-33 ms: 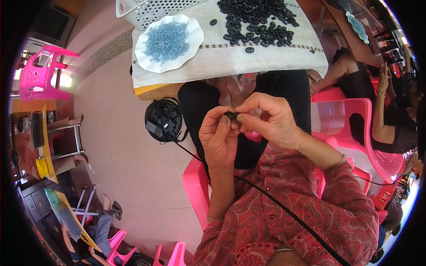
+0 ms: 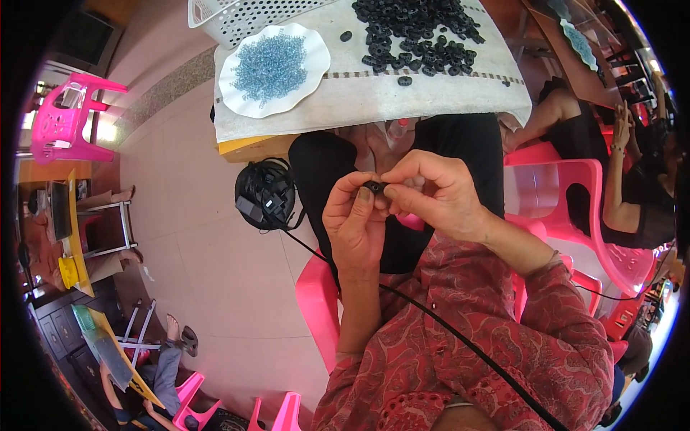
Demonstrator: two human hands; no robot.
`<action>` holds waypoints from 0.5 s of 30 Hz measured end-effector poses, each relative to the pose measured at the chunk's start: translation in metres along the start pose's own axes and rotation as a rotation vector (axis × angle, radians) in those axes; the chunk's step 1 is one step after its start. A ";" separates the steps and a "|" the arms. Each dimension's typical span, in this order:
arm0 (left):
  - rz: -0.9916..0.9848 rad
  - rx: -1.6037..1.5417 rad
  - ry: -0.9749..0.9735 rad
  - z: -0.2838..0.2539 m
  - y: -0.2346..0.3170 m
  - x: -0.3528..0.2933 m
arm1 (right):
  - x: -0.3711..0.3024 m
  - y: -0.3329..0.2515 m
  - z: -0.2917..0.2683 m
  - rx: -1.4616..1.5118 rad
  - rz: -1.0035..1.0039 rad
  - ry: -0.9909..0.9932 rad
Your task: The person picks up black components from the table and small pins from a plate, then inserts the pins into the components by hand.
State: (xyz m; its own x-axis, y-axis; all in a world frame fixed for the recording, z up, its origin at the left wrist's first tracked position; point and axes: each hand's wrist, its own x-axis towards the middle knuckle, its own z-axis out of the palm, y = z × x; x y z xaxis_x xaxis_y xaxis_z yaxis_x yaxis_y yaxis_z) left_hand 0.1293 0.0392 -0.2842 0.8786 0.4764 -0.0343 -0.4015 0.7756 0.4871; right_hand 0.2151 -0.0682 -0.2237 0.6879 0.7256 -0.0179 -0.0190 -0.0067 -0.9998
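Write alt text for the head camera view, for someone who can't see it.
A seated person's left hand and right hand pinch a small black piece above the lap. Ahead, a whitish cloth bears a wavy-edged white plate of tiny blue pieces, a black pile and a white perforated basket.

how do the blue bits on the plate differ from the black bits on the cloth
Colour: the blue bits are pale and glassy-looking, the black bits dark and solid-looking. Size: each blue bit looks smaller than each black bit. Place: the blue bits lie heaped on a white wavy-edged plate, the black bits straight on the pale cloth. Both are loose and many.
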 end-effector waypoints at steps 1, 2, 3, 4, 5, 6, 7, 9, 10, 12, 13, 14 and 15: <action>0.000 0.000 0.000 0.000 0.000 0.000 | 0.000 -0.001 0.000 -0.032 -0.031 0.002; 0.004 0.012 0.004 0.001 0.000 -0.001 | 0.000 -0.002 0.000 -0.064 -0.062 0.003; 0.007 0.023 0.009 0.001 0.000 -0.001 | 0.000 -0.001 0.001 -0.064 -0.062 0.003; 0.008 0.024 0.010 0.001 0.000 -0.001 | 0.000 -0.001 0.001 -0.130 -0.117 0.025; 0.013 0.043 0.016 0.002 0.000 -0.001 | 0.000 0.000 0.002 -0.196 -0.172 0.048; 0.019 0.063 0.023 0.002 0.000 -0.001 | 0.001 0.001 0.001 -0.196 -0.172 0.048; 0.019 0.064 0.023 0.003 0.001 -0.002 | 0.001 0.002 0.001 -0.277 -0.231 0.059; 0.041 0.094 0.033 0.006 0.000 -0.001 | 0.001 0.002 0.001 -0.362 -0.290 0.075; 0.040 0.092 0.032 0.007 0.000 -0.001 | 0.001 0.002 0.001 -0.388 -0.304 0.087; 0.060 0.128 0.023 0.007 0.002 -0.002 | 0.001 0.002 0.002 -0.410 -0.319 0.094; 0.061 0.129 0.025 0.007 0.002 -0.002 | 0.002 0.002 0.002 -0.398 -0.340 0.094; 0.057 0.134 0.029 0.006 0.002 -0.002 | 0.002 0.003 0.001 -0.387 -0.361 0.096; 0.053 0.138 0.033 0.006 0.001 -0.002 | 0.002 0.004 0.001 -0.387 -0.361 0.096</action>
State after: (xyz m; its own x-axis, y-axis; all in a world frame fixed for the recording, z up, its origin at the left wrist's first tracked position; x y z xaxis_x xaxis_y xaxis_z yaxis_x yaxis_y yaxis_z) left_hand 0.1288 0.0365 -0.2780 0.8469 0.5307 -0.0330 -0.4059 0.6854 0.6046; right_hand 0.2151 -0.0661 -0.2273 0.6646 0.6630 0.3446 0.4872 -0.0348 -0.8726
